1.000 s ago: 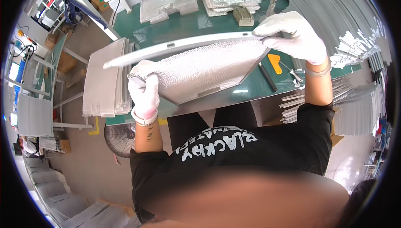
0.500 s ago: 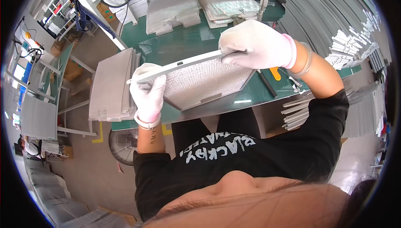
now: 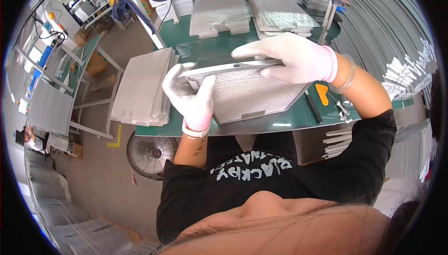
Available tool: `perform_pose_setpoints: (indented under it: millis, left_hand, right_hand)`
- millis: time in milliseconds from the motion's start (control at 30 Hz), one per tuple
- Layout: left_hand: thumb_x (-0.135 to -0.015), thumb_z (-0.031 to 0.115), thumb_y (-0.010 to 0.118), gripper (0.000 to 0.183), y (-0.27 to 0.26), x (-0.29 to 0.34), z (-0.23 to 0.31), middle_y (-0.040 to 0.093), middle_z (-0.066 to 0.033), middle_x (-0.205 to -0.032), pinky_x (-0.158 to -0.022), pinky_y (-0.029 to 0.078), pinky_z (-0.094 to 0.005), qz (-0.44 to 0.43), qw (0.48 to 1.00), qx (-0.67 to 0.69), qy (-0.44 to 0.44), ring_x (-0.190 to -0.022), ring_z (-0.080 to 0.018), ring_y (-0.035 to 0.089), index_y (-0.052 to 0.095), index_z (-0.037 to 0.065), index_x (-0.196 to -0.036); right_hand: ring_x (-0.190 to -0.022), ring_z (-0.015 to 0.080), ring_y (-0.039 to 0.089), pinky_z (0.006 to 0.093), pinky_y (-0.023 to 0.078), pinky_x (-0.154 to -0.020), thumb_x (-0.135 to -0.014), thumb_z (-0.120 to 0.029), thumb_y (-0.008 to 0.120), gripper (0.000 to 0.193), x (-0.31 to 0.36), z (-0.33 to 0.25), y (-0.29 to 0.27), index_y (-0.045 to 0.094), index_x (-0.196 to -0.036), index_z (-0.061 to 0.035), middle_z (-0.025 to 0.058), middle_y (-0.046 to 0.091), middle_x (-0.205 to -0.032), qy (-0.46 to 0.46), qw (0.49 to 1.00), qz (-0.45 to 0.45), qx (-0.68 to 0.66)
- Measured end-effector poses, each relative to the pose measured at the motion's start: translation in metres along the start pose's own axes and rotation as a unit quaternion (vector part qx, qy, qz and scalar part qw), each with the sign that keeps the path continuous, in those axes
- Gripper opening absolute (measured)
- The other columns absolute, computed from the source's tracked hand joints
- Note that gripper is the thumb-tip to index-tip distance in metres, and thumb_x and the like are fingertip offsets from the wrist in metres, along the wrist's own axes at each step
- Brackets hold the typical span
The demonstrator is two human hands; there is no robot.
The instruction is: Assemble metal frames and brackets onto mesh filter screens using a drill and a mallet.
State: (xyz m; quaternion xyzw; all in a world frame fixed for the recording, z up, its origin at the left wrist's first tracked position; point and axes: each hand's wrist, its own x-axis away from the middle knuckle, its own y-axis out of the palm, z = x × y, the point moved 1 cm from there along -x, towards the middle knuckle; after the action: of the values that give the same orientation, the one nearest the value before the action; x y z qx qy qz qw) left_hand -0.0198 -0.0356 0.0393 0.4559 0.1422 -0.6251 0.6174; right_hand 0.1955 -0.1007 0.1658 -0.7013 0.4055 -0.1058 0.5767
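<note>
A framed metal mesh filter panel (image 3: 256, 91) is tilted up in front of me, its lower edge at the green worktable's front. My left hand (image 3: 189, 94), in a white glove, is loosely curled round the panel's left upper corner, its thumb on the mesh side and its fingers behind. My right hand (image 3: 296, 59), also gloved, straddles the upper rim, with the thumb on the near face and a forefinger stretched along the far side. Right of the panel lie a black-handled tool (image 3: 313, 108), a yellow scraper-like piece (image 3: 322, 94) and a metal tool (image 3: 344, 110).
Wrapped flat panels (image 3: 219, 14) and another pile (image 3: 282, 12) stand on the worktable (image 3: 200, 47). A stack of flat sheets (image 3: 142, 84) is at its left end. Long metal strips (image 3: 373, 35) fill the right side. A floor fan (image 3: 154, 154) stands below left.
The view has shifted, so the scene sits farther right. My left fingers have loosened and spread at the corner; my right forefinger has straightened over the rim.
</note>
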Motion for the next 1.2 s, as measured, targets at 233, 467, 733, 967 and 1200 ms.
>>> perform_pose_setpoints:
  millis: [233, 467, 733, 967, 1200]
  left_hand:
    - [-0.07, 0.001, 0.086, 0.058, 0.005, -0.006, -0.007, 0.053, 0.0044, -0.079, -0.057, 0.034, -0.017, 0.036, 0.988, -0.147, 0.022, -0.061, -0.0029, 0.038, 0.062, -0.001, -0.123]
    - [-0.088, 0.001, 0.065, 0.04, -0.001, -0.011, -0.02, 0.056, 0.0005, -0.075, -0.062, 0.043, -0.0203, 0.001, 0.962, -0.249, 0.114, -0.063, -0.0059, 0.046, 0.06, -0.006, -0.126]
    - [-0.086, -0.001, 0.067, 0.039, -0.013, -0.003, -0.023, 0.07, -0.0071, -0.098, -0.068, 0.048, -0.0207, 0.007, 0.979, -0.201, 0.023, -0.073, -0.0064, 0.058, 0.061, -0.004, -0.125]
    - [-0.086, -0.006, 0.065, 0.043, -0.023, -0.008, -0.031, 0.06, -0.0054, -0.105, -0.079, 0.048, -0.0232, -0.043, 0.999, -0.006, -0.006, -0.093, -0.0086, 0.055, 0.054, 0.0, -0.128]
    - [-0.095, 0.001, 0.057, 0.026, -0.018, -0.011, -0.02, 0.061, -0.0107, -0.109, -0.09, 0.046, -0.0273, -0.086, 0.996, 0.018, 0.007, -0.095, -0.0142, 0.058, 0.051, 0.003, -0.12]
  right_hand:
    - [-0.085, 0.036, 0.058, 0.0434, 0.048, -0.078, -0.076, 0.002, 0.056, 0.061, -0.002, -0.001, -0.004, 0.055, -0.136, -0.0089, 0.0176, 0.057, -0.088, -0.011, 1.0, -0.006, 0.021]
    - [-0.085, 0.0367, 0.058, 0.0431, 0.048, -0.079, -0.077, 0.001, 0.056, 0.061, -0.003, 0.006, -0.002, 0.054, -0.138, -0.0085, 0.0188, 0.058, -0.089, -0.026, 0.999, 0.01, 0.044]
    - [-0.083, 0.0368, 0.059, 0.0428, 0.049, -0.077, -0.078, 0.001, 0.058, 0.06, -0.005, -0.002, -0.002, 0.055, -0.137, -0.0089, 0.0189, 0.058, -0.088, 0.004, 0.999, -0.008, 0.033]
    - [-0.088, 0.0372, 0.061, 0.0423, 0.05, -0.081, -0.078, 0.001, 0.059, 0.057, -0.006, -0.002, -0.001, 0.058, -0.134, -0.0089, 0.0189, 0.062, -0.094, -0.007, 0.999, -0.004, 0.032]
    - [-0.092, 0.0358, 0.064, 0.0399, 0.052, -0.083, -0.077, 0.001, 0.063, 0.054, -0.004, 0.001, -0.001, 0.061, -0.13, -0.0068, 0.0171, 0.067, -0.103, -0.018, 0.999, 0.009, 0.025]
